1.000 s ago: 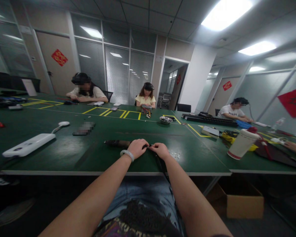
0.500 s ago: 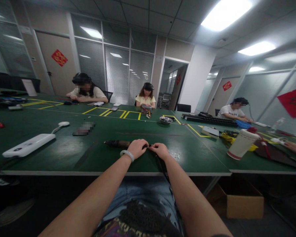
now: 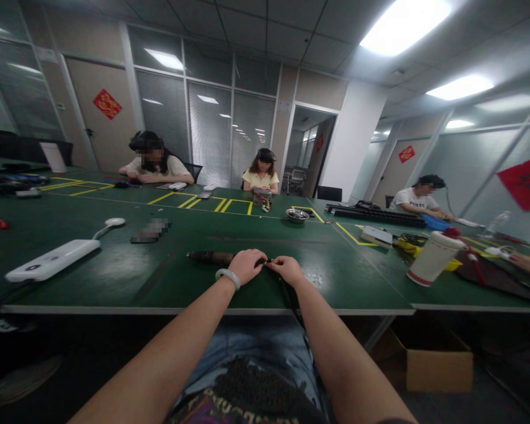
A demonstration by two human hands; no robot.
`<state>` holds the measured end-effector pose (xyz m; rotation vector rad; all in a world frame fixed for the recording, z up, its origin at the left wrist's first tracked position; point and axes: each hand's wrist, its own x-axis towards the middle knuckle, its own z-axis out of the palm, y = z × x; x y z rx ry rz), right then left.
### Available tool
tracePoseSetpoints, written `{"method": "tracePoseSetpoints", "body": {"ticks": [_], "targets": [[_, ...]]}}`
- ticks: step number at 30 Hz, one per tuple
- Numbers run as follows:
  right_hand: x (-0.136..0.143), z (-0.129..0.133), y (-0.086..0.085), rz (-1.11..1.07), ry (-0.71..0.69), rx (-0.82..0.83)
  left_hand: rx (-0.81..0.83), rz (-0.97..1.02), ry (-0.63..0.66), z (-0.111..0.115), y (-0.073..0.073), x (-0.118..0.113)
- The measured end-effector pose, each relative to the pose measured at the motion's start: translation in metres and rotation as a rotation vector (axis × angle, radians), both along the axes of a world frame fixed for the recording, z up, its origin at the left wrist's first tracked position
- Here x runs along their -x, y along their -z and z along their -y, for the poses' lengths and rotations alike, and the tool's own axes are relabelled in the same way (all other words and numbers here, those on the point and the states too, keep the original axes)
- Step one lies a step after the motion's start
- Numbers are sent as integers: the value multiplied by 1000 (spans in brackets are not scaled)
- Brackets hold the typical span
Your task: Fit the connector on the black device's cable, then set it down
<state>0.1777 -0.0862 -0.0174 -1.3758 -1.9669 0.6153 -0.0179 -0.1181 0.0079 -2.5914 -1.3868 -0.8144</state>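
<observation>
A dark, pen-shaped electric screwdriver [image 3: 212,257] lies on the green table with its narrow tip to the left. My left hand [image 3: 247,266], with a pale bangle at the wrist, is closed over its rear end and covers much of it. Close by, my right hand [image 3: 286,271] pinches a small black cable end, fingertips almost meeting those of the left. Between them shows a tiny shiny part; whether the two pieces are joined I cannot tell. From the right hand a black cable [image 3: 290,297] runs down over the table edge.
Small pale bits [image 3: 314,278] lie right of my right hand. Further off are a metal bowl [image 3: 297,216], a white power strip [image 3: 55,259], a blurred-out object [image 3: 151,230] and a white cup [image 3: 433,259]. Several people sit around the table. A cardboard box [image 3: 439,368] stands below.
Both hands keep nearly the same place and hold. The fingertips shift only slightly around the small part between them.
</observation>
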Motion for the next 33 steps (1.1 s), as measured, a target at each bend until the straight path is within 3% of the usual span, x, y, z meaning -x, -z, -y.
{"method": "tracePoseSetpoints", "body": {"ticks": [33], "targets": [[-1, -1, 0, -4, -16, -7, -17, 1, 16, -2, 3, 1]]}}
